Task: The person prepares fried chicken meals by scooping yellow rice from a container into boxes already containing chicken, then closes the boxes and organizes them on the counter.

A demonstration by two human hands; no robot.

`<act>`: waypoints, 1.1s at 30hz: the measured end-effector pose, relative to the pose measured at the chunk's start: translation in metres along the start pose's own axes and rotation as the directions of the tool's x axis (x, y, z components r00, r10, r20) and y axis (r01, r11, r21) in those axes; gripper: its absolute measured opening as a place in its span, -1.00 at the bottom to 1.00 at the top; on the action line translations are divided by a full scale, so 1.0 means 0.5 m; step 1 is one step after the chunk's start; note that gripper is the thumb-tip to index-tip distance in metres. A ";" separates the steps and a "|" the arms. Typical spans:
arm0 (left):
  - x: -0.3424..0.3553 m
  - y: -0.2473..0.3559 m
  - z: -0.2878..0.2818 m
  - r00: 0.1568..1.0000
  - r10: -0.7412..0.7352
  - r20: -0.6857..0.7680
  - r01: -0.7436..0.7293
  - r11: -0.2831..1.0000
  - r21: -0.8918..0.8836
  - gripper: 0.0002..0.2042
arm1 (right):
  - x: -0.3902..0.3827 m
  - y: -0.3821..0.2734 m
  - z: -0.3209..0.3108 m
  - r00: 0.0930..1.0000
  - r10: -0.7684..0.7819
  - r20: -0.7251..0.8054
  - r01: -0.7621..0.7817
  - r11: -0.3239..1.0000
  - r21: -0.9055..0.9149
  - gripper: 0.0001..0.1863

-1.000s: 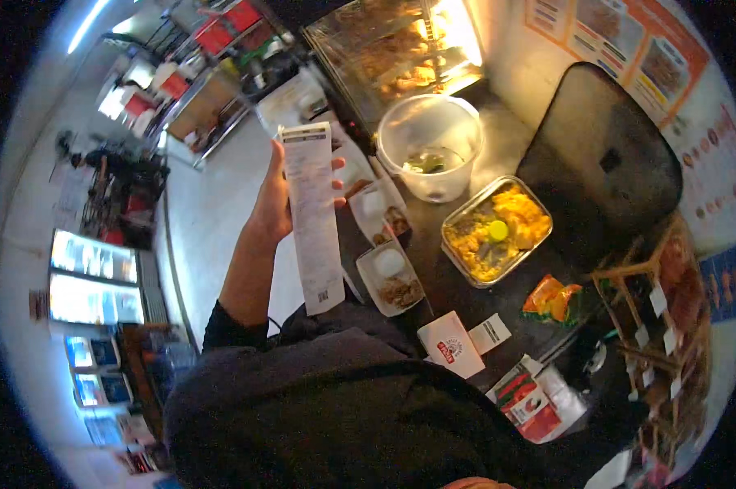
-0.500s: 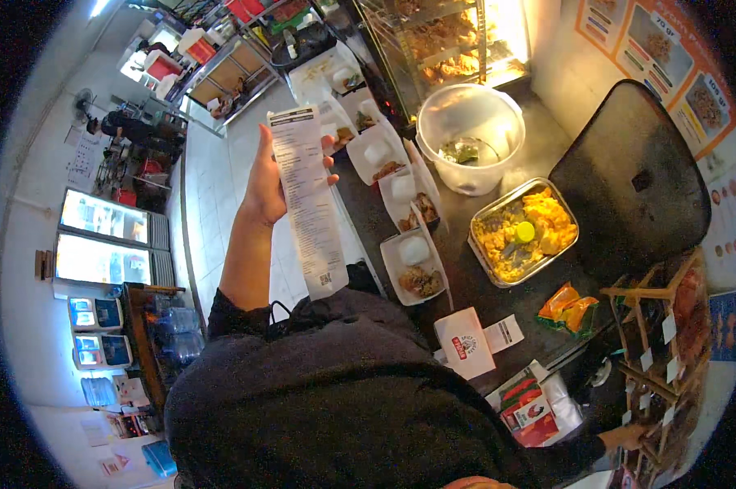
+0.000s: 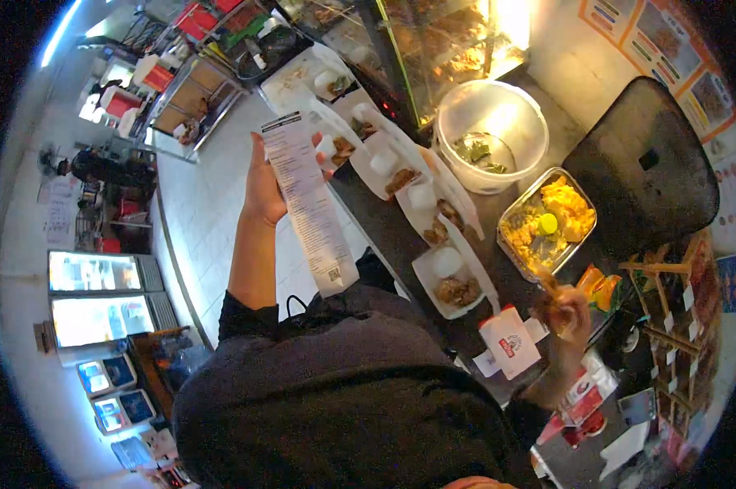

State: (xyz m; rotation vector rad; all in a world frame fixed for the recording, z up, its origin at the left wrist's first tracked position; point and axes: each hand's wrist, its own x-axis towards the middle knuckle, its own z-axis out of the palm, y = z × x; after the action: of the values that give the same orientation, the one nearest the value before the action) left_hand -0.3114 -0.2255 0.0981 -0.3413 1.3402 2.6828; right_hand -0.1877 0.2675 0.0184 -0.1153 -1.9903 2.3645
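Note:
My left hand (image 3: pixel 266 189) grips a long printed paper receipt (image 3: pixel 309 200), thumb up along its left edge and fingertips showing at its right. The slip hangs down toward my lap. My right hand (image 3: pixel 565 316) is over the counter beside a white-and-red printed paper packet (image 3: pixel 510 342), just below a metal tray of yellow food (image 3: pixel 584 213) with a round yellow-green piece on it. Motion blurs the right fingers, and I cannot make out whether something is in them. A row of open white boxes (image 3: pixel 449 281) holding white rounded portions and brown fried pieces runs along the counter.
A clear plastic bucket (image 3: pixel 492 134) with green-and-dark contents stands behind the tray. Beside it are a black lid-like panel (image 3: pixel 649 167) and an orange packet (image 3: pixel 600 287). A wooden rack (image 3: pixel 669 334) is at the right, a lit food display case (image 3: pixel 457 49) at the back.
My right hand has come from the wooden rack at the lower right up beside the printed packet. The left still holds the receipt. The view has turned a little.

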 end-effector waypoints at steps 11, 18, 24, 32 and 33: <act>0.233 0.221 -0.263 0.908 0.012 0.418 0.148 0.925 -0.349 -0.18 | 0.482 0.193 0.730 0.956 -0.150 0.251 0.120 0.984 0.130 -0.79; 0.275 0.357 -0.344 0.876 0.013 0.482 0.176 0.922 -0.344 -0.16 | 0.523 0.297 0.890 0.992 0.087 0.091 -0.064 0.972 -0.224 -0.87; 0.284 0.405 -0.367 0.831 0.051 0.553 0.219 0.885 -0.412 -0.15 | 0.594 0.158 1.064 0.811 0.214 0.544 -0.203 0.976 -0.081 -0.65; 0.339 0.403 -0.321 0.754 0.014 0.657 0.329 0.858 -0.395 -0.17 | 0.569 0.222 1.091 0.957 -0.217 0.192 0.209 0.976 0.059 -0.52; 0.356 0.391 -0.319 0.742 0.018 0.670 0.336 0.855 -0.395 -0.17 | 0.502 0.170 1.096 0.968 -0.114 0.225 0.075 0.981 0.178 -0.53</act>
State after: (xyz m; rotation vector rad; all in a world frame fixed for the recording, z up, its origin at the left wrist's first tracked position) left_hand -0.5014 -0.4685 0.1107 0.4127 0.3819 2.5552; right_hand -0.4855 -0.2634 0.0208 0.2720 -1.8233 2.5733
